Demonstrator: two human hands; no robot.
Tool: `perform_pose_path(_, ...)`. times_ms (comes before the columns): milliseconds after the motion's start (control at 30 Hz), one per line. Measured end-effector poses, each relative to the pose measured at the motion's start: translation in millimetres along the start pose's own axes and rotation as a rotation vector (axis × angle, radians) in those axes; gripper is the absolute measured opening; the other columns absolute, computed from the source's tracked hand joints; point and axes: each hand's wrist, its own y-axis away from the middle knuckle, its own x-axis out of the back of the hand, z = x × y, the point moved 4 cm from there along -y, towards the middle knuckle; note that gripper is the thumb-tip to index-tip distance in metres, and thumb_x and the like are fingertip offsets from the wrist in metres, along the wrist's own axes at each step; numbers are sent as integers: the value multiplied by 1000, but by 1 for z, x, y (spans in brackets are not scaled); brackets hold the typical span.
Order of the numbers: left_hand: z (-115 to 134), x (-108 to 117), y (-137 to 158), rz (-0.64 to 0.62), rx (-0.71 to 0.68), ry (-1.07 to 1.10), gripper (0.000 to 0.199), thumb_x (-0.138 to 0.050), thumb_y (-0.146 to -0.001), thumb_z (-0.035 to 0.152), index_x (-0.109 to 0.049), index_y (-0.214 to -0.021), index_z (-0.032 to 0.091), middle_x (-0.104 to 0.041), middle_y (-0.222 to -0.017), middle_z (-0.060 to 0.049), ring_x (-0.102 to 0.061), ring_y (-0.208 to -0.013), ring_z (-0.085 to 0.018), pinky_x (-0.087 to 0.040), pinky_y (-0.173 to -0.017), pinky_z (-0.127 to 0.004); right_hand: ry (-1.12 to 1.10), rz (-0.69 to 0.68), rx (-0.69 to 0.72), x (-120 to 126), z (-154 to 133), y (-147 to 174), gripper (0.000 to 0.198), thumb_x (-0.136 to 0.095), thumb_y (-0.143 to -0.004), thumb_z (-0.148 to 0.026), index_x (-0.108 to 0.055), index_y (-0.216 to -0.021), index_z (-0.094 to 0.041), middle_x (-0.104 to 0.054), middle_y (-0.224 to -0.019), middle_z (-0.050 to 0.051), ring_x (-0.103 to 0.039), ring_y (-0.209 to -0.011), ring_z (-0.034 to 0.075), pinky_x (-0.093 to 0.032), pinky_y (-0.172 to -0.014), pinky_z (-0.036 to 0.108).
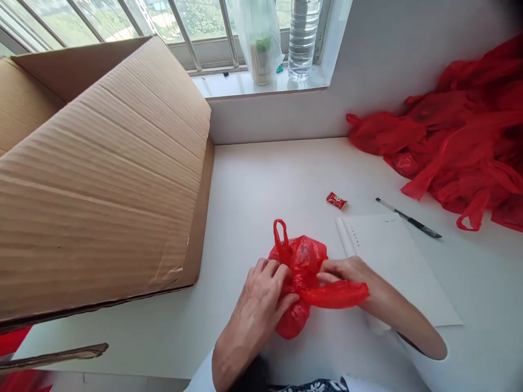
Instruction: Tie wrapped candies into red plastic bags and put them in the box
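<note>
A red plastic bag [305, 255], bunched up with something inside and gathered at its middle, lies on the white table in front of me. One looped handle sticks up at its far left, and the other stretches out to the right. My left hand [265, 294] grips the bag's left side with bent fingers. At the right side my right hand [341, 268] has its fingers curled against the bag, its fingertips partly hidden by the bag and the stretched handle. What the bag contains cannot be made out.
A large open cardboard box [122, 179] stands at the left. Many red plastic bags [457, 130] are piled at the back right. A small red packet [336, 201], a pen [408, 218] and white paper [392, 256] lie nearby. A water bottle [304, 41] stands on the windowsill.
</note>
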Motion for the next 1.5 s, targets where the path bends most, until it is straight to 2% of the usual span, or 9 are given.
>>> perform_pose_path(133,-1,-3,13,-15,-55,-23,15,-63,-87,11,-56,-95,21,-59,-105,-2,-46,-107,-23,-49,-88,-39,240,119,330,17,-28,2,15,-47,-97,-27,-62,-98,-26,-65,-94,2,-57,-83,18,-48,-71,32)
perform_pose_path(267,-4,-9,13,51,-79,-52,11,-59,-90,13,-56,-83,20,-58,-97,-4,-47,-99,-23,-48,-80,-37,514,28,618,-15,-43,-13,15,-51,-93,-13,-62,-85,-20,-65,-98,6,-54,-95,20,-48,-80,35)
perform_pose_path(400,-13,9,18,208,-56,-44,18,-56,-92,16,-57,-75,21,-60,-85,-2,-49,-89,-22,-43,-80,-37,531,58,583,-17,-43,-20,22,-48,-92,-7,-53,-73,-19,-60,-75,2,-51,-76,18,-44,-68,33)
perform_pose_path(633,-52,50,56,556,125,145,11,-54,-90,19,-59,-80,21,-57,-82,2,-57,-77,-13,-44,-69,-25,255,250,332,47,-13,2,18,-54,-95,-25,-52,-78,-22,-57,-75,-2,-52,-72,14,-42,-65,28)
perform_pose_path(800,-57,45,75,420,111,158,21,-61,-86,21,-58,-107,24,-61,-108,-2,-60,-102,-19,-48,-87,-30,370,79,216,60,9,22,23,-55,-93,-41,-57,-114,-32,-62,-116,4,-60,-97,21,-45,-54,28)
perform_pose_path(933,-15,41,64,370,-90,43,51,-67,-85,18,-48,-132,27,-48,-139,-7,-37,-133,-26,-35,-111,-43,403,48,428,38,-31,21,52,-65,-88,-43,-45,-135,-34,-53,-134,5,-50,-122,23,-49,-91,36)
perform_pose_path(1167,-7,35,19,464,-214,269,18,-56,-90,10,-65,-79,21,-60,-76,1,-53,-79,-16,-42,-85,-33,364,185,423,14,-62,-5,10,-56,-92,-17,-61,-86,-23,-66,-83,-1,-58,-79,16,-46,-70,29)
perform_pose_path(1267,-36,48,24,615,-179,571,8,-62,-88,20,-57,-83,21,-55,-77,2,-52,-73,-14,-43,-68,-26,113,404,281,38,-44,5,5,-62,-89,-23,-61,-85,-25,-63,-80,-3,-57,-74,13,-46,-70,27)
perform_pose_path(1500,-27,66,53,565,-264,995,35,-73,-78,45,-46,-84,24,-43,-67,4,-47,-71,-16,-50,-74,-34,-387,291,268,43,-26,31,19,-69,-83,-26,-59,-99,-28,-61,-105,3,-61,-98,20,-53,-82,32)
